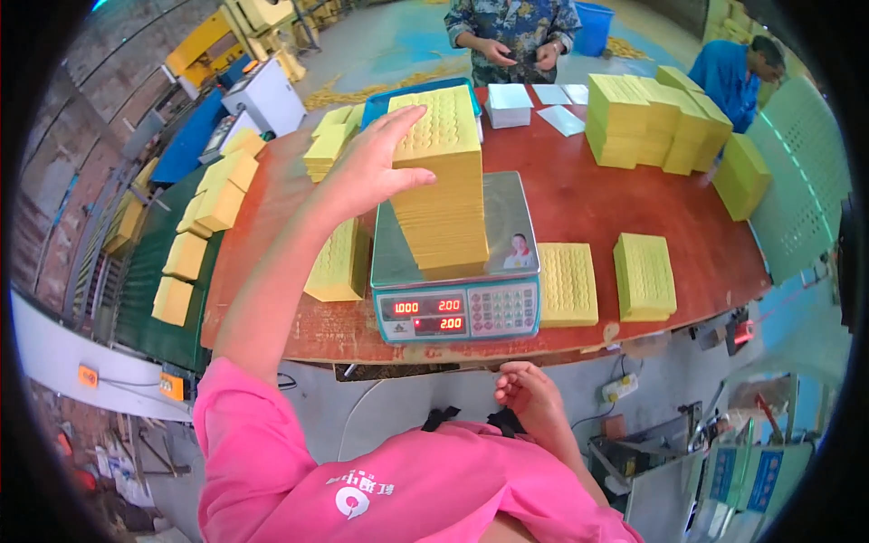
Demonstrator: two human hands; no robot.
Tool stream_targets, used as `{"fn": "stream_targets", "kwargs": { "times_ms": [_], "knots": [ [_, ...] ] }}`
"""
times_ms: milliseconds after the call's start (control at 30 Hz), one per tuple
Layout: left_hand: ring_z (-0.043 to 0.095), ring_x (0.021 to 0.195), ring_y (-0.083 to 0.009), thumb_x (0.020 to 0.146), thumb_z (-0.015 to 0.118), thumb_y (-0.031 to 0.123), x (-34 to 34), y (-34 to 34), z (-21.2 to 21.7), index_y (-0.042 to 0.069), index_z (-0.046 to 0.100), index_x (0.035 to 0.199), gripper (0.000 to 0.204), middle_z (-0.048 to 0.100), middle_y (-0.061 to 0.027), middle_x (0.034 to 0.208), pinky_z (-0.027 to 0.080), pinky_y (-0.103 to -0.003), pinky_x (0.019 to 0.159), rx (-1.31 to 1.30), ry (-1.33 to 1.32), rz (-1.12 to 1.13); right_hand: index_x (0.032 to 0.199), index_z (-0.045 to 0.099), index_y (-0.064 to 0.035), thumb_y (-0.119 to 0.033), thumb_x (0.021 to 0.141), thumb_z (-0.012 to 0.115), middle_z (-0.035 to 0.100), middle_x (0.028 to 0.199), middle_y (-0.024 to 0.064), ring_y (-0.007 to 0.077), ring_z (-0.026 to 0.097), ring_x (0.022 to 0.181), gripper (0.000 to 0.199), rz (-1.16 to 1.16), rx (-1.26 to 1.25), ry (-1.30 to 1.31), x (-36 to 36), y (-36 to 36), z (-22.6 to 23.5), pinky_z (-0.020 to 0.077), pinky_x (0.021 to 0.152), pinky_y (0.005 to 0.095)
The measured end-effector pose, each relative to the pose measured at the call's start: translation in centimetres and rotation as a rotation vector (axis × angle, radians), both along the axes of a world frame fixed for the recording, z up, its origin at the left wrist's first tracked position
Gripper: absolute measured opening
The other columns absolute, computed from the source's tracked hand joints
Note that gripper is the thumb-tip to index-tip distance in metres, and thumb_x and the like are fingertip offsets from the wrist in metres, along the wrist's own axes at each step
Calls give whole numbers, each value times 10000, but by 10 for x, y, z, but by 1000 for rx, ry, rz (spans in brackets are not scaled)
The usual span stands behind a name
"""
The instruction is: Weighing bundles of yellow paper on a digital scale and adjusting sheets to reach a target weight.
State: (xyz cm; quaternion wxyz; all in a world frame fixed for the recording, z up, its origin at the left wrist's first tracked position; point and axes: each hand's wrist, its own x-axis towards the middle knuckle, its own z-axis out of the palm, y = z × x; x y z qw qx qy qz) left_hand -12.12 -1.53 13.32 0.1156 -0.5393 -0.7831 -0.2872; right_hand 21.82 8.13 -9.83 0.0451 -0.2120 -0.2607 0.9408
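Note:
A tall stack of yellow paper sheets [444,204] stands on the metal pan of a weighing scale [511,208] with a lit red display. Against the stack's upper left corner rests my left hand [380,167], fingers stretched along the top and thumb spread across the front side. The top sheet carries rows of curved punched marks. My right hand [529,394] hangs just below the table's front edge, before my body, its fingers loosely curled and nothing visible in them. Beside the scale lie a yellow paper block [339,262] on the left and another block [568,285] on the right.
Another yellow block [645,276] lies farther right on the red table [561,204]. Large yellow stacks [652,122] stand at the back right, near white sheets [510,104]. A blue tray [376,109] sits behind the scale. A person in camouflage [511,41] stands opposite; another in blue [729,81] bends at right.

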Motion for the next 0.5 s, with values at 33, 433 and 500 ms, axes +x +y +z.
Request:
{"fn": "stream_targets", "kwargs": {
  "times_ms": [33, 433, 500],
  "knots": [
    [496, 1288, -273, 767, 767, 188, -1, 7, 1, 8, 551, 1333, 633, 505, -159, 1421, 336, -359, 1117, -29, -88, 50, 1127, 601, 7, -120, 984, 491, 666, 924, 119, 218, 651, 811, 221, 17, -6, 5, 1, 15, 4, 524, 757, 346],
    [545, 1231, -278, 756, 778, 243, -8, 8, 9, 22, 625, 1233, 547, 580, -156, 1332, 412, -361, 1059, -100, -211, 87, 1104, 622, -2, -130, 992, 498, 672, 929, 103, 198, 650, 814, 210, 193, 64, 35, -22, 96, 13, 524, 768, 331],
    [558, 1215, -270, 767, 776, 243, -14, 7, 7, 27, 639, 1212, 513, 591, -150, 1318, 424, -361, 1044, -81, -198, 68, 1105, 622, -1, -132, 996, 497, 672, 926, 101, 195, 649, 817, 211, 216, 61, 25, -30, 89, 18, 523, 767, 329]
  ]
}}
